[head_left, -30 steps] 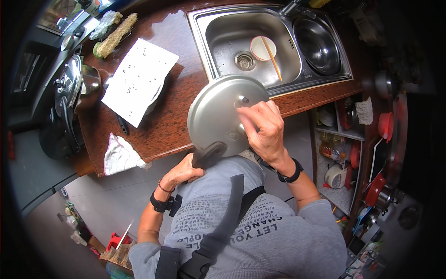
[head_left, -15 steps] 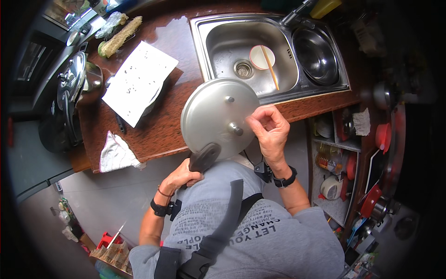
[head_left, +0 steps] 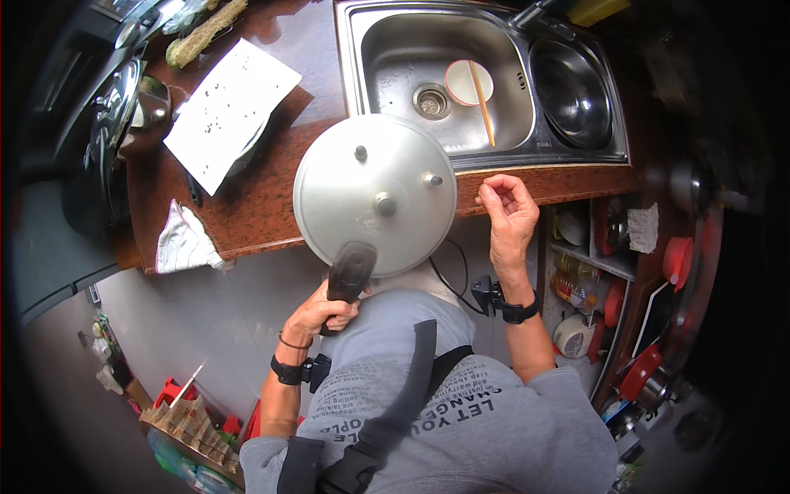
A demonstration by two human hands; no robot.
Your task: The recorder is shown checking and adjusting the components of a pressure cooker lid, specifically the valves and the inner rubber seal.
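1. Lid [head_left: 359, 196], in the head view: our left hand [head_left: 325, 314] is wrapped around its black handle [head_left: 352, 270], holding it at the front edge of the tabletop [head_left: 263, 221].
2. Our right hand [head_left: 510, 218] is near it, fingers curled toward the thumb; we cannot tell whether they pinch anything.
3. Beyond, we see a bowl [head_left: 461, 84] and chopsticks [head_left: 481, 107] in the sink [head_left: 395, 70].

The lid [head_left: 346, 185] is smooth, satiny metal, its handle [head_left: 352, 270] plastic, the sink [head_left: 395, 62] shiny metal, the countertop [head_left: 259, 198] glossy.
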